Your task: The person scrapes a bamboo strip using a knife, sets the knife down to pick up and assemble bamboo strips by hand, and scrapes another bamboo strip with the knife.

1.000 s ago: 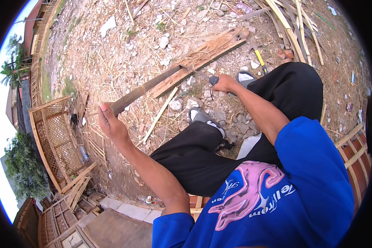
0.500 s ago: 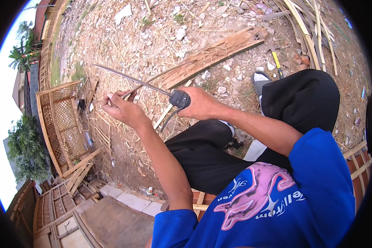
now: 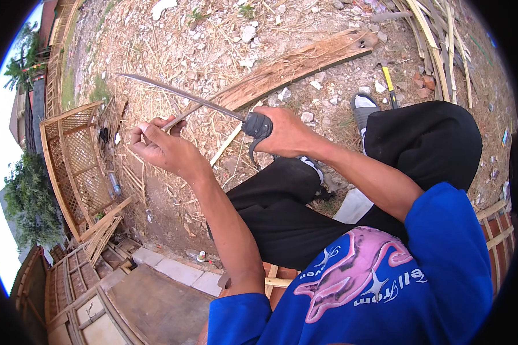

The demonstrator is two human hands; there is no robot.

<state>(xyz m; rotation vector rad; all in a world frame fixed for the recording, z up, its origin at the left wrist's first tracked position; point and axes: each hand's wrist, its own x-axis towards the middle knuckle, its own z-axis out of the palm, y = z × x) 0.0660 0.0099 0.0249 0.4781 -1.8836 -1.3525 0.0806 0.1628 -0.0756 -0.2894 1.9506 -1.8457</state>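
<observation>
My right hand [image 3: 288, 133] is closed round the black-wrapped handle [image 3: 257, 125] of a machete, and a dark strap hangs from that handle. Its long grey blade [image 3: 170, 89] points up and to the left. In front of it, my left hand [image 3: 170, 152] pinches a thin wooden strip [image 3: 182, 115] between thumb and fingers. The strip slants up to the right and meets the blade at its middle; whether the edge bites into it I cannot tell. Beyond both hands a weathered plank [image 3: 299, 68] lies on the ground.
A hammer [image 3: 388, 77] with a yellow handle lies near my sandalled foot [image 3: 364, 109]. Long split sticks [image 3: 437, 43] are piled at the far right. On the left stand a lattice frame [image 3: 77, 167] and a plastic bottle [image 3: 114, 184]. Stones and wood shavings cover the ground.
The view has shifted slightly. The machete's handle sits a little farther from my left hand. Both hands keep their grips.
</observation>
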